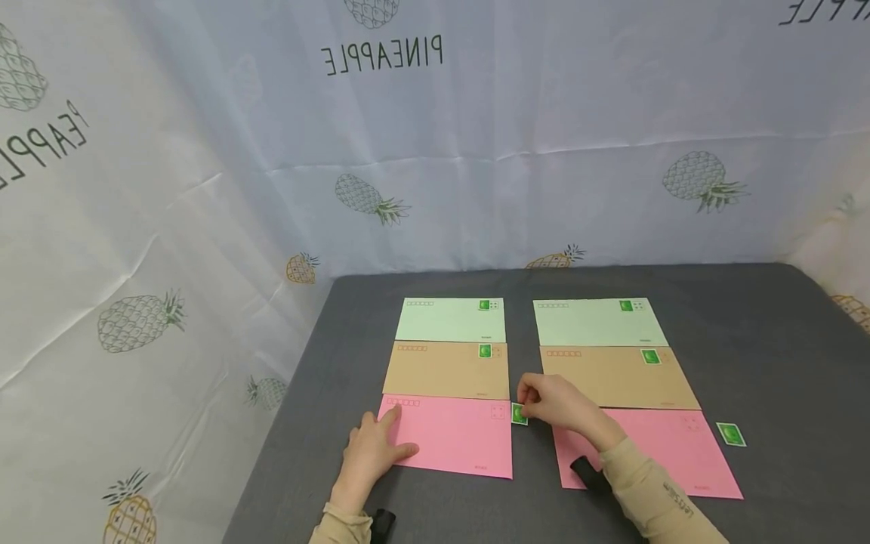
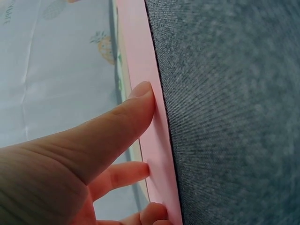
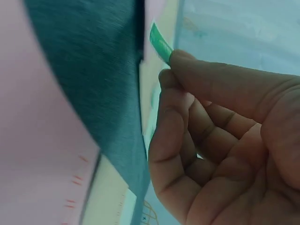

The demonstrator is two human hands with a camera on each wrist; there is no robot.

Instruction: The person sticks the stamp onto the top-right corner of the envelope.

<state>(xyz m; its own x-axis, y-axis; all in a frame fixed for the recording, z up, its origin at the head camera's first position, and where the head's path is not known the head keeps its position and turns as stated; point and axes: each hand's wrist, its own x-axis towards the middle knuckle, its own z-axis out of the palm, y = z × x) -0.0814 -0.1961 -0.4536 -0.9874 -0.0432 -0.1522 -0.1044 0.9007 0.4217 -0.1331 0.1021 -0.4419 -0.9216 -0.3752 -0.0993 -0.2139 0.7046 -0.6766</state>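
My right hand pinches a green stamp between thumb and forefinger, over the gap between the two columns of envelopes. The right wrist view shows the stamp held by one end, slightly bent. My left hand rests with spread fingers on the left end of the left pink envelope. In the left wrist view, the thumb presses near this envelope's edge. At its upper right corner the envelope has a printed square and no stamp. Beneath my right forearm lies the right pink envelope, partly covered.
Behind the pink envelopes lie brown envelopes and pale green envelopes, each bearing a green stamp. A loose stamp lies right of the right column on the dark grey table. A pineapple-print curtain hangs behind.
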